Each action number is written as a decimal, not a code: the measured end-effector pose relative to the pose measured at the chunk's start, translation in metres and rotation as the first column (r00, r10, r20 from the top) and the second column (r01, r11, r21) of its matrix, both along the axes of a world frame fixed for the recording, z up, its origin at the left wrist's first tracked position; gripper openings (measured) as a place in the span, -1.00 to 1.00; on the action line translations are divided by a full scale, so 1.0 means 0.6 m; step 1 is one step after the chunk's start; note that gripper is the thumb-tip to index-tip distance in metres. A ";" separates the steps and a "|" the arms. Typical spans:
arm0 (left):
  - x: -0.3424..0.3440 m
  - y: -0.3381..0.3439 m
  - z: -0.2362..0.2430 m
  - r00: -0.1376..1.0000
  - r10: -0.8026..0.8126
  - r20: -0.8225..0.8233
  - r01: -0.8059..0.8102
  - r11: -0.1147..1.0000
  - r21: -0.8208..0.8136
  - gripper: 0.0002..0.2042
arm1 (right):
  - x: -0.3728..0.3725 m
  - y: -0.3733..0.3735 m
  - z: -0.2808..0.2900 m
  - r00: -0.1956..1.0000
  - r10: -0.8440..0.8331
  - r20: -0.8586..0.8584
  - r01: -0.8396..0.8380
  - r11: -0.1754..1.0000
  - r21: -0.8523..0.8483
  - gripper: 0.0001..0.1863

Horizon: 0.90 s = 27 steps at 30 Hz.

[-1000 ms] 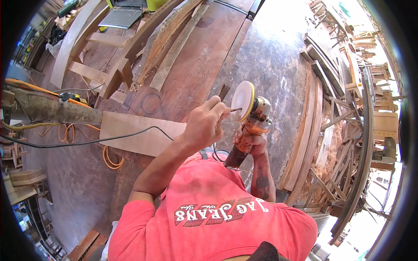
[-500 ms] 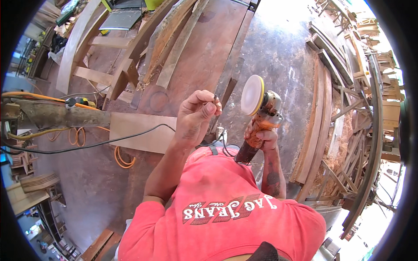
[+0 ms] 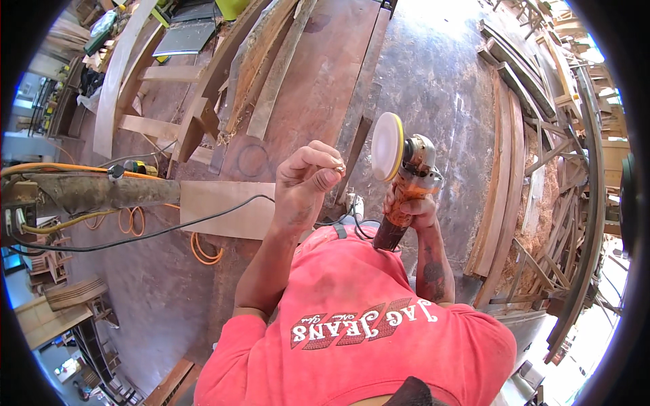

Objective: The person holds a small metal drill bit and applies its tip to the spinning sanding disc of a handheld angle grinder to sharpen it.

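Observation:
In my right hand (image 3: 414,208) is an orange and black angle grinder (image 3: 410,191), gripped around its body. A round white backing pad with a yellow rim (image 3: 387,147) is fitted to its head and faces left. My left hand (image 3: 310,177) is raised to the left of the pad, apart from it. Its thumb and fingertips are pinched together on a tiny thing too small to make out. A black cord (image 3: 156,233) runs from the left edge to behind my left wrist.
A pale board (image 3: 227,206) lies to my left beside a thick post (image 3: 108,192) with orange hoses. Curved timbers (image 3: 274,81) lie ahead. Long planks (image 3: 504,189) and a heap of wood offcuts (image 3: 552,216) line the right side.
The small dark tip seen earlier at my left fingertips no longer shows. The grinder has shifted very slightly, still in my right hand. The whole view has moved a little.

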<state>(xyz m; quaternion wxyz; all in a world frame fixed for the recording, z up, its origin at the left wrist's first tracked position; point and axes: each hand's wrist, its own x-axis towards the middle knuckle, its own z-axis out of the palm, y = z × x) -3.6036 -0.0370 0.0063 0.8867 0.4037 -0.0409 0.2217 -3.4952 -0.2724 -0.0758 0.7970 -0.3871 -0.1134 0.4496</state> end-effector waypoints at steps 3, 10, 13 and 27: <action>0.000 0.003 0.001 0.999 0.036 -0.012 -0.035 0.997 0.066 -0.90 | 0.004 -0.002 -0.002 0.999 0.024 -0.024 -0.024 1.000 0.018 -0.36; 0.002 0.002 -0.002 0.997 0.072 -0.018 -0.069 0.992 0.110 -0.89 | 0.008 -0.007 -0.012 0.996 0.046 -0.072 -0.039 0.995 0.087 -0.35; 0.002 0.004 -0.002 0.996 0.084 -0.021 -0.080 0.984 0.156 -0.89 | 0.009 -0.008 -0.013 0.996 0.053 -0.072 -0.047 0.996 0.080 -0.35; 0.035 -0.030 0.004 0.892 0.452 -0.026 -0.244 0.529 0.813 -0.88 | 0.007 -0.003 0.002 0.997 0.056 -0.059 -0.055 0.998 0.022 -0.38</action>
